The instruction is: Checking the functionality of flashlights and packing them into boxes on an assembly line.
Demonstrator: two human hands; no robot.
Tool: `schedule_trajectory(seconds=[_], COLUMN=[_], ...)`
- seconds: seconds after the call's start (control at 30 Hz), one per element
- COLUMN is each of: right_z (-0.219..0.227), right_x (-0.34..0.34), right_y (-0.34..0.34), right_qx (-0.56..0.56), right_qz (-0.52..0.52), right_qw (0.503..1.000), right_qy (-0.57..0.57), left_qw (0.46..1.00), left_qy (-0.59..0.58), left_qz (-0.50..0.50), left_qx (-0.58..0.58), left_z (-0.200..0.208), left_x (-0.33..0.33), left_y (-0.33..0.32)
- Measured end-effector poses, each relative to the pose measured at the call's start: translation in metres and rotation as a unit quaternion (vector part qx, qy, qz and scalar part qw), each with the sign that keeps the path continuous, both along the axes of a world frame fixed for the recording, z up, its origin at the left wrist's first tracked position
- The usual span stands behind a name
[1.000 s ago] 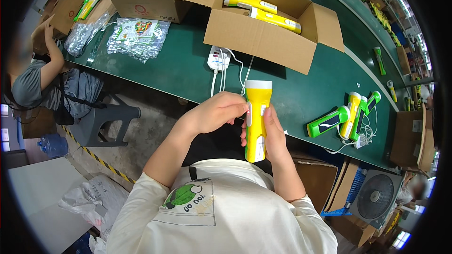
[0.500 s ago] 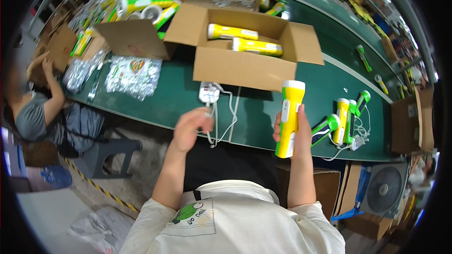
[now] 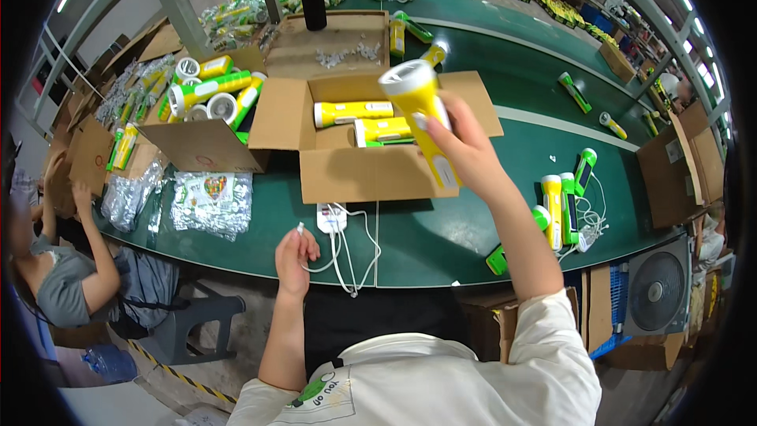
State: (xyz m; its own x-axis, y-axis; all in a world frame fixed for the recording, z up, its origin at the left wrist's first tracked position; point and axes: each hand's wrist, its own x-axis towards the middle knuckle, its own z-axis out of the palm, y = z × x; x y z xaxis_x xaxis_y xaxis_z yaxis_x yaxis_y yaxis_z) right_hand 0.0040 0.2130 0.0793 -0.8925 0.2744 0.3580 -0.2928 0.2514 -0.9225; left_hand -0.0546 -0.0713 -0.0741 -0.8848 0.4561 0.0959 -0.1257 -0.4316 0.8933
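Observation:
My right hand (image 3: 465, 142) grips a yellow flashlight (image 3: 426, 122) with a white head, tilted above the right part of an open cardboard box (image 3: 371, 176). Inside the box lie a yellow flashlight with a white end (image 3: 347, 113) and another one nearer its front wall, partly hidden by the raised flashlight. Near the table's front edge my left hand (image 3: 295, 262) pinches the white plug of a cable (image 3: 300, 229) between thumb and fingers. That cable runs toward a white power strip (image 3: 332, 218) lying in front of the box, with more white cord looped beside it.
Several yellow and green flashlights (image 3: 553, 211) with white cords stand at the right. Left of the open box are a carton of flashlights (image 3: 201, 146) and clear plastic bags (image 3: 211, 203). A wooden tray (image 3: 347, 35) lies behind. Another person (image 3: 67, 268) sits at the far left.
My right hand has raised the flashlight up and left from the table's front to over the box. My left hand now holds the cable plug up. The view has tilted upward.

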Motion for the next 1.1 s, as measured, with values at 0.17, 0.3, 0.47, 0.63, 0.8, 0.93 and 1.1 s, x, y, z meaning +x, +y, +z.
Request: schedule_trajectory(seconds=[0.17, 0.3, 0.47, 0.63, 0.8, 0.93, 1.1], right_z=[-0.019, -0.052, 0.018, -0.075, -0.156, -0.144, -0.07], right_x=[-0.095, -0.133, -0.206, -0.312, -0.353, -0.339, -0.289], right_y=[0.032, 0.039, 0.056, 0.161, 0.246, 0.229, 0.235], right_qx=[0.279, 0.383, 0.268, 0.317, 0.36, -0.019, -0.437], right_qz=[-0.002, 0.087, 0.012, -0.344, -0.157, -0.208, -0.125], right_qw=[0.948, 0.874, 0.833, 0.798, 0.694, 0.852, 0.882], right_qy=[-0.15, -0.285, -0.485, -0.38, -0.603, -0.48, -0.121], left_qw=[1.0, 0.995, 0.99, 0.992, 0.99, 0.988, 0.991], left_qy=[0.006, 0.043, 0.074, 0.062, 0.084, 0.085, 0.085], left_qz=[0.009, 0.02, 0.025, 0.035, 0.037, 0.057, 0.021], left_qx=[-0.023, -0.092, -0.12, -0.103, -0.105, -0.114, -0.1], left_z=[-0.002, -0.003, -0.003, 0.0, -0.01, -0.007, -0.001], left_x=[0.003, 0.003, 0.0, -0.001, -0.003, -0.002, 0.0], left_y=[-0.001, 0.0, -0.006, -0.005, -0.002, -0.007, 0.0])
